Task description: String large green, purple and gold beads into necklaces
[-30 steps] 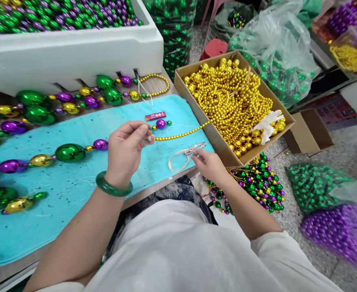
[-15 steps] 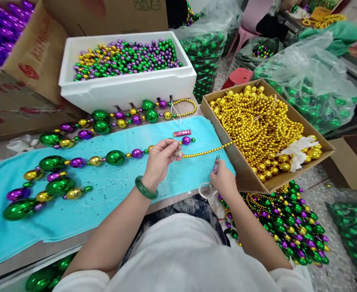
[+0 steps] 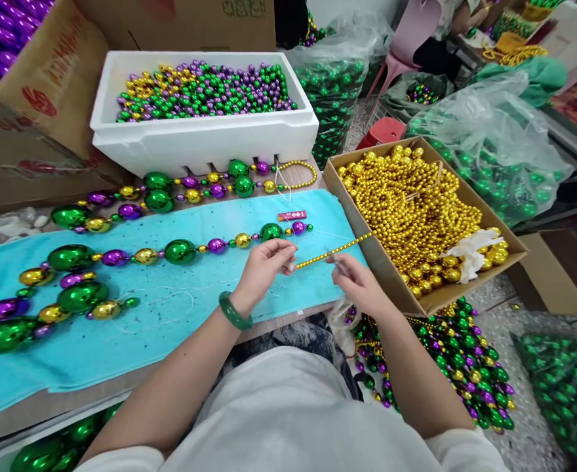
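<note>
One gold bead strand (image 3: 350, 245) runs over the blue towel (image 3: 318, 288) to the cardboard box (image 3: 391, 287), pinched in the left hand (image 3: 271, 259); beside it, the right hand's (image 3: 356, 280) grip is too blurred to tell.

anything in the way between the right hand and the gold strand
Nothing visible: the right hand is right beside the gold strand, over the towel, though whether they touch is unclear. The left hand holds the strand.

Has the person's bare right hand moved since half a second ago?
Yes: the bare right hand has reached nearer the small flat red rectangular packet on the turquoise cloth.
</note>
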A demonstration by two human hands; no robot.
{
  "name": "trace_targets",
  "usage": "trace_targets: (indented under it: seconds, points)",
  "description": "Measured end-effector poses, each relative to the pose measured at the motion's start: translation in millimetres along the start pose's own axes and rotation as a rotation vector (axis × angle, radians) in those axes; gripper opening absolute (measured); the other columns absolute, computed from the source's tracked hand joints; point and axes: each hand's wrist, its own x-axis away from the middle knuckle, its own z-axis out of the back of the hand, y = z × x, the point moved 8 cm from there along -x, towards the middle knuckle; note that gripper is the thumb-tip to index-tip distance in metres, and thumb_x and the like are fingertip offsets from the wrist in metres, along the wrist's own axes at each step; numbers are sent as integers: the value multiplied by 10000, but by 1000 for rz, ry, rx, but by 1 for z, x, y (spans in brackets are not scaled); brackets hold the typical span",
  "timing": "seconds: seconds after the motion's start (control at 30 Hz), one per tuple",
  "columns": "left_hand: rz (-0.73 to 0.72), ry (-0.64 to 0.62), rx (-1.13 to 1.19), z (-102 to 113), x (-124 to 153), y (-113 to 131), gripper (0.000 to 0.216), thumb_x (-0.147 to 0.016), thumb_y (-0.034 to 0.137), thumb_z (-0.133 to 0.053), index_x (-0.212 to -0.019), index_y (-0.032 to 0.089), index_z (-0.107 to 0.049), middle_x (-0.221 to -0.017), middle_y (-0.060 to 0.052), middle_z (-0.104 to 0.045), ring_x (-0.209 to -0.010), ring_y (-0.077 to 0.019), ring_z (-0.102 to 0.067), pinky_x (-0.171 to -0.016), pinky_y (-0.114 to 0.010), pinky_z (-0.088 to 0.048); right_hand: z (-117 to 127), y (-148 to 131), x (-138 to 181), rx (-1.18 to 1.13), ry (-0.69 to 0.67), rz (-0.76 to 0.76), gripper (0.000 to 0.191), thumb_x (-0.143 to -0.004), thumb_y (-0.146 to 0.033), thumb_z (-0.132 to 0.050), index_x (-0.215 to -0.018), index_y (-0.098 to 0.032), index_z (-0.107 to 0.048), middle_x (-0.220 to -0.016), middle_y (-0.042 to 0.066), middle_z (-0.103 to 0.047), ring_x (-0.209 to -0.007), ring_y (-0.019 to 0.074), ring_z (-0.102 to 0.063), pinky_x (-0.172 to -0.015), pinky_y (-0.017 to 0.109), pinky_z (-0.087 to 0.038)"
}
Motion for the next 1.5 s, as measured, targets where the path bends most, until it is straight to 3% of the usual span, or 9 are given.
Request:
trace_targets:
  seconds: [0.1, 0.2, 0.43, 0.57, 0.77, 1.03, 1.37, 1.5]
  points:
    - [23, 21, 12, 0, 2, -6, 327, -640, 380, -791, -828, 139, -675, -729, -19, -663, -584, -124, -635, -557, -255, -519, -20, -4, -15, 27, -95, 16, 414, -871, -429, -512, -1184, -189, -638, -920, 49, -679, -827, 173, -592, -734, 295, -472]
    - [8, 25, 11, 1, 3, -7, 313, -647, 365, -783, -830, 134, -677, -724, -19, -664, -603, -123, -634, -581, -258, -526, -24, 1, -25, -34, -62, -3, 436, -853, -482, -528, -1118, -179, -695, -1070, 86, -706, -1002, 219, -610, -851, 335, -477]
    - [16, 15, -87, 2, 3, -10, 271, -674, 368, -756, -802, 141, -687, -611, -10, -645, -553, -118, -598, -549, -242, -498, -18, 12, -34, -152, -21, -69, 413, -728, -474, -659, -987, -167, -756, -914, 59, -728, -821, 187, -607, -728, 303, -458]
    - [42, 28, -77, 3, 1, -16, 299, -646, 378, -782, -791, 138, -679, -680, -32, -678, -634, -148, -651, -560, -245, -518, -22, 13, -35, -200, -63, -124, 438, -685, -467, -681, -966, -141, -763, -828, 45, -714, -729, 154, -569, -677, 283, -428]
    - [113, 46, 47, 8, 0, -25, 372, -612, 410, -821, -814, 150, -648, -723, -6, -662, -599, -142, -662, -605, -279, -552, -26, 15, -37, -172, -72, -141, 396, -684, -450, -675, -922, -148, -773, -777, 37, -695, -707, 149, -554, -657, 278, -416]
    - [112, 5, -55, 3, 2, -23, 376, -616, 440, -821, -793, 154, -652, -786, -21, -671, -617, -143, -672, -603, -268, -554, -36, 16, -42, -140, -118, -130, 350, -691, -441, -677, -824, -136, -784, -594, -7, -603, -568, 101, -428, -543, 238, -328]
    - [118, 28, -100, 7, -1, -25, 364, -621, 431, -812, -799, 160, -646, -751, -9, -658, -581, -144, -660, -586, -274, -554, -28, 13, -39, -3, -118, -70, 294, -753, -372, -646, -881, -149, -788, -753, 33, -709, -663, 141, -547, -610, 250, -387]
    - [94, 71, -52, 12, -4, -22, 340, -631, 398, -807, -798, 158, -633, -797, -7, -652, -569, -125, -660, -558, -249, -553, -26, 17, -27, 351, -260, -32, 289, -821, -348, -624, -1024, -198, -767, -862, 38, -717, -719, 146, -572, -656, 252, -396]
